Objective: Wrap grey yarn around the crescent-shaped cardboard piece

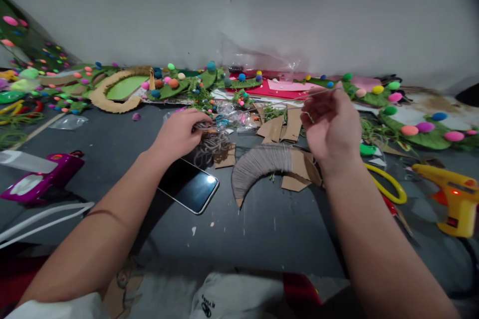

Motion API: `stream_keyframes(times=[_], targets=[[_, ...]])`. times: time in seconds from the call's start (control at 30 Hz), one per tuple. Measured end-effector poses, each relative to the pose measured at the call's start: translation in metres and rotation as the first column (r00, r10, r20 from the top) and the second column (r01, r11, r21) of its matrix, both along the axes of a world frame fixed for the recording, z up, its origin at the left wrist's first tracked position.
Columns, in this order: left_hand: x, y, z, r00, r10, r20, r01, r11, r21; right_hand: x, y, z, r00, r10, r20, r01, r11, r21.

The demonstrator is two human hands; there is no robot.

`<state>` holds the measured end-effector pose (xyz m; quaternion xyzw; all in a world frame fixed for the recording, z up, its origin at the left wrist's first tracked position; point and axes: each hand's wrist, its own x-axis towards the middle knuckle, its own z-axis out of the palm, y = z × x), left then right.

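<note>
- Gripping grey yarn (212,145) in the closed fingers of the left hand (180,132);
- Pinching a strand (314,93) between fingers of the raised right hand (333,132);
- On the worktop (254,244), below both hands: a partly wrapped cardboard crescent (262,163)

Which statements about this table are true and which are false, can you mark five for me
1. The left hand is at a bundle of gray yarn. True.
2. The crescent is wrapped all over. False: bare cardboard shows toward the right end of the crescent.
3. The glue gun is yellow. True.
4. The phone lies right of the crescent. False: the phone lies left of it.
5. The right hand lies flat. False: the right hand is raised.
</note>
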<state>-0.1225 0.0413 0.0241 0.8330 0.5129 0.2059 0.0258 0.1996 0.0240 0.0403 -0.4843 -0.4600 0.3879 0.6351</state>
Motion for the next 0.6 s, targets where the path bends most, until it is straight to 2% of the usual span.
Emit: stream_keyframes(times=[0.13,0.23,0.37,0.6], targets=[[-0.015,0.007,-0.001,0.997,0.074,0.023,-0.075,0.997,0.018,0.027,0.009,-0.003,0.993,-0.041,-0.106,0.034,0.997,-0.071],[-0.025,0.012,-0.003,0.991,0.128,0.036,-0.129,0.991,0.026,0.045,0.014,-0.003,0.982,-0.089,-0.166,0.078,0.995,-0.070],[-0.038,0.017,-0.002,0.970,0.238,0.047,-0.238,0.971,-0.004,0.076,0.021,-0.004,0.980,-0.147,-0.133,0.148,0.989,0.004],[-0.062,0.024,0.005,0.880,0.444,0.171,-0.450,0.893,-0.002,0.141,0.035,-0.019,0.963,-0.267,-0.039,0.269,0.955,0.122]])
